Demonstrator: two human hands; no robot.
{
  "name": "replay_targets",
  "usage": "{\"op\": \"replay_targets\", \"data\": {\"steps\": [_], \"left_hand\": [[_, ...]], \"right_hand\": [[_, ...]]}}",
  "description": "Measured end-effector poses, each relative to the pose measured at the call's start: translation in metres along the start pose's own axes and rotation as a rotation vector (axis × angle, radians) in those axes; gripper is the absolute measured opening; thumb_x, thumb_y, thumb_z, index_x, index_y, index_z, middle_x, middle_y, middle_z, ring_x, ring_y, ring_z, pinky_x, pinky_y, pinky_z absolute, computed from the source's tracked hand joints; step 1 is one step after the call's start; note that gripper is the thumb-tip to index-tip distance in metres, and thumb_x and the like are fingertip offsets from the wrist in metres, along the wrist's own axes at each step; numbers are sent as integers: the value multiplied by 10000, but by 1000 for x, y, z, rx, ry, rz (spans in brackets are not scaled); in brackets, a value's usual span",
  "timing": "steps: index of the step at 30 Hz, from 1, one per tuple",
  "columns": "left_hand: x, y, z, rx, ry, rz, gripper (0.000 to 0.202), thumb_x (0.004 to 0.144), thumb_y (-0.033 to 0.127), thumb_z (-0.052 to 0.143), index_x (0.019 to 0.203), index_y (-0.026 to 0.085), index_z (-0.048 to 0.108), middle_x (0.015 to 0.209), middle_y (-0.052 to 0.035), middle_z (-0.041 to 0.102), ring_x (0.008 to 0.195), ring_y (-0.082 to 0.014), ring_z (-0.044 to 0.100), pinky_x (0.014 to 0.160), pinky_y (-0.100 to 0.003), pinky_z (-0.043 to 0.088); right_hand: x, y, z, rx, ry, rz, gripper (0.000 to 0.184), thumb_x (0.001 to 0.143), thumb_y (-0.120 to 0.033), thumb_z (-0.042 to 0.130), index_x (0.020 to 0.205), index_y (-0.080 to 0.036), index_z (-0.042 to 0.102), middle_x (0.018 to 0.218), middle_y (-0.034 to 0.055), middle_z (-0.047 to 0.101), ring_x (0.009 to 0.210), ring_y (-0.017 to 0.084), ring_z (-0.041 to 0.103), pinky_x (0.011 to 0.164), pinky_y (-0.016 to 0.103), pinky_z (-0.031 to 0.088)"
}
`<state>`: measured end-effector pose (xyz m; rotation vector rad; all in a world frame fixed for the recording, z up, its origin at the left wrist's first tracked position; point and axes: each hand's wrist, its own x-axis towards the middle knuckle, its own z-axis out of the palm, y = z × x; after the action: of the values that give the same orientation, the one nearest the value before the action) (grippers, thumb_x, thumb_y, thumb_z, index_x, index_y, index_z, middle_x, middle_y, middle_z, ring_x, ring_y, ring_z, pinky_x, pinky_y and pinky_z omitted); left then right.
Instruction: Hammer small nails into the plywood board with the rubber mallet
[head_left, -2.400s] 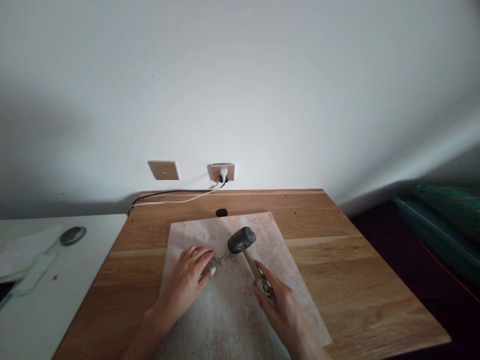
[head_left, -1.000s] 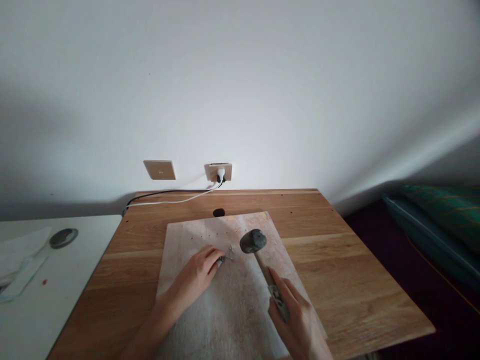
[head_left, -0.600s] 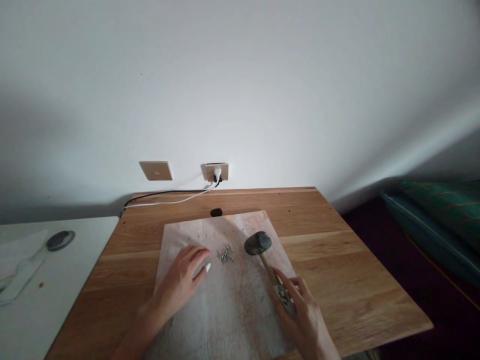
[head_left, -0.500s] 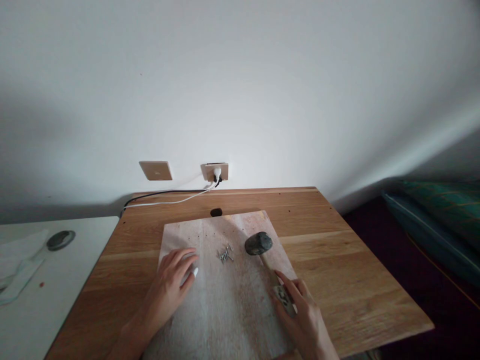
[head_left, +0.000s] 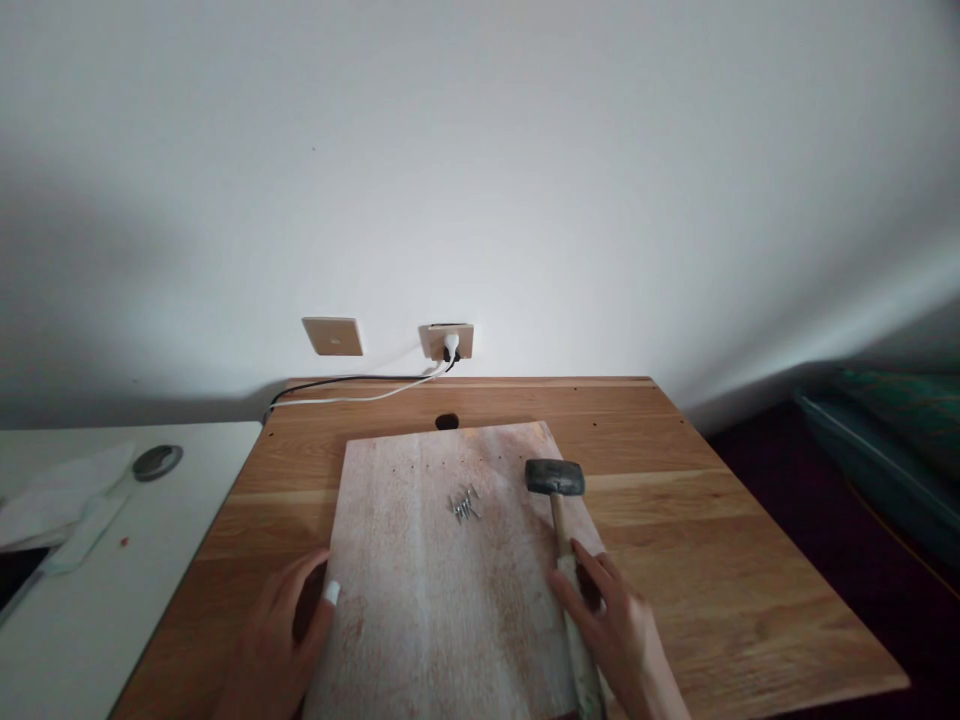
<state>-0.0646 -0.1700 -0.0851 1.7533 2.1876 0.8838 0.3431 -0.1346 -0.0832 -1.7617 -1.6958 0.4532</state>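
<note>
- Left hand (head_left: 281,630) spread, thumb by the pale wooden board (head_left: 450,610)'s left edge!
- Right hand (head_left: 626,620) at the rubber mallet (head_left: 555,477)'s handle; can't tell if it's gripping!
- Metal fasteners (head_left: 464,506) lie heaped on the board, left of the mallet!

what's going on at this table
A person's right hand is on the handle of a black-headed mallet; how firm the grip is, I can't tell. The open left hand is at the left edge of a whitish board. Small metal fasteners, nails or screws, lie loose in a cluster on it.
</note>
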Motion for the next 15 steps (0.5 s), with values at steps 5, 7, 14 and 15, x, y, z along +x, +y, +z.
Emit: {"op": "replay_targets", "data": {"steps": [5,7,14,15], "left_hand": [[-9,8,-5,-45,-22,-71,375,883,444,508,1126,255,722,1122,-66,792,1032,-280,751,977,-461,613],[-13,10,-6,-52,-27,-102,380,881,446,515,1135,261,729,1125,-64,795,1040,-282,753,962,-455,619],[-19,15,-15,-163,-69,-234,409,875,528,530,1104,270,750,1057,-48,816,955,-277,782,842,-399,657],[-18,15,-16,-168,-64,-247,420,865,534,532,1105,267,749,1055,-50,815,953,-278,781,838,-400,658]], "right_hand": [[-4,-7,2,-144,52,-156,600,1035,-655,449,1223,-175,757,950,103,679,805,238,728,732,364,624],[-4,-3,-4,-264,122,-182,572,1044,-636,434,1274,-206,735,1163,162,671,1027,323,703,857,496,607],[3,21,-8,-251,133,-167,534,1030,-613,478,1244,-190,722,1190,158,769,1072,334,738,884,482,628],[5,21,-8,-232,118,-148,518,1017,-611,509,1240,-197,726,1164,143,791,1031,319,760,857,454,641]]}}
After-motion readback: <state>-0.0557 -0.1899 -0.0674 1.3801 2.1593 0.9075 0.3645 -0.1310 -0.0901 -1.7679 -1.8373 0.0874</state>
